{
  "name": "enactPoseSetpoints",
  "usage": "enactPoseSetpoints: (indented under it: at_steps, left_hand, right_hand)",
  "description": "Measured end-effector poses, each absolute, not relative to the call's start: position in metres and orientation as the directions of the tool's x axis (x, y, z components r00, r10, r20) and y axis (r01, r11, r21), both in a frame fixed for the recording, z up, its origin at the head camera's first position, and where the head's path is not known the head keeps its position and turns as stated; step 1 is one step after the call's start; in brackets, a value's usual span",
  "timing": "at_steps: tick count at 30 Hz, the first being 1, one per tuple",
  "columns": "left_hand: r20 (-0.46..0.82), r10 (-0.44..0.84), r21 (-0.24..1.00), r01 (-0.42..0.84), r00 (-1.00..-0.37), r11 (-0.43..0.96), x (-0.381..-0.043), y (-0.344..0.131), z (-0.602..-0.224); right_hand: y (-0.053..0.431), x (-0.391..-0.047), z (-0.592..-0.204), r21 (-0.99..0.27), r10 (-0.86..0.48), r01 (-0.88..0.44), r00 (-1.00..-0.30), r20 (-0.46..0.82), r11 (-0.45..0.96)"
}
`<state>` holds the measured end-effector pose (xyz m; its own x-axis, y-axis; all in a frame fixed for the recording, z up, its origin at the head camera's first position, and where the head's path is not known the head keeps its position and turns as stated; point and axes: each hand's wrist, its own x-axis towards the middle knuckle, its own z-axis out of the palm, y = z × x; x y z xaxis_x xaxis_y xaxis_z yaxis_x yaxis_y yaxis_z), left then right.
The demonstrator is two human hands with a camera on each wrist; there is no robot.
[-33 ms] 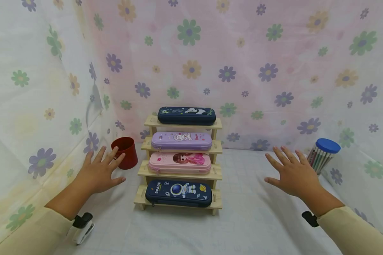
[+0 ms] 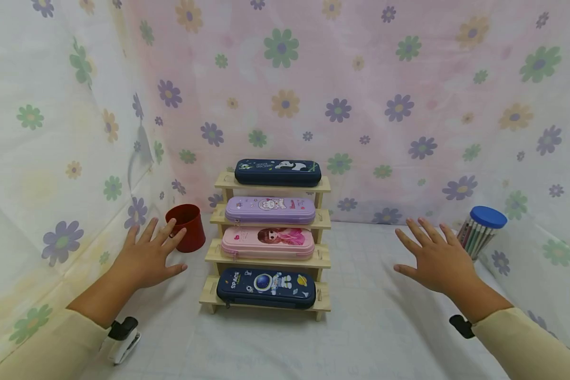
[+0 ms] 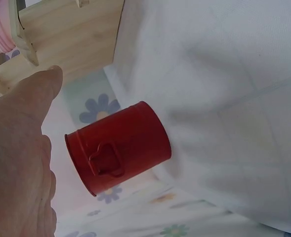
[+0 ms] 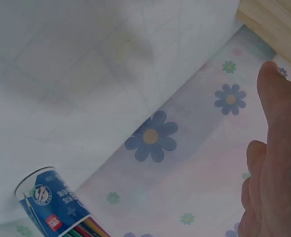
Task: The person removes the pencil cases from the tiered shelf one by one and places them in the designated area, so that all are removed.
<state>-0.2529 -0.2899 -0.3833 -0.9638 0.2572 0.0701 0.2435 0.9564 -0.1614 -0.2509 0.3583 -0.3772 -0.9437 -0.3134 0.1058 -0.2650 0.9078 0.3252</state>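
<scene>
My left hand [image 2: 148,258] hovers with spread fingers over the left side of the table, its fingertips overlapping a red metal cup [image 2: 190,229] in the head view. The left wrist view shows the cup [image 3: 125,148] with a small handle on its side. On the right, my right hand [image 2: 434,261] is held out palm down, fingers apart and holding nothing. Close behind it stands a clear tub of pencils [image 2: 480,232] with a blue lid; its printed label [image 4: 54,202] shows in the right wrist view.
Between the hands stands a stepped wooden rack [image 2: 323,258]. Its steps bear a dark panda pencil case [image 2: 277,173], a purple one [image 2: 269,210], a pink one [image 2: 268,243] and a navy space one [image 2: 266,287]. A white-and-black stapler [image 2: 123,343] lies by the left forearm. Flowered cloth walls [image 2: 361,158] surround the table.
</scene>
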Motion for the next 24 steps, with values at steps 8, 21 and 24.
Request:
enactPoseSetpoints:
  at_steps: [8, 21, 24]
  left_hand:
    - [0.069, 0.241, -0.16, 0.228, -0.968, 0.96, -0.256, -0.293, -0.385]
    - [0.116, 0.271, 0.047, 0.278, -0.956, 0.959, -0.25, -0.283, -0.381]
    - [0.107, 0.258, 0.209, 0.276, -0.96, 0.938, -0.246, -0.269, -0.382]
  right_hand:
    - [0.356, -0.249, -0.385, 0.305, -0.304, -0.26, -0.947, 0.107, 0.916]
    - [0.303, -0.243, -0.403, -0.05, -0.313, -0.319, -0.944, 0.103, 0.946]
    - [0.282, -0.238, -0.405, -0.189, -0.323, -0.338, -0.941, 0.102, 0.922]
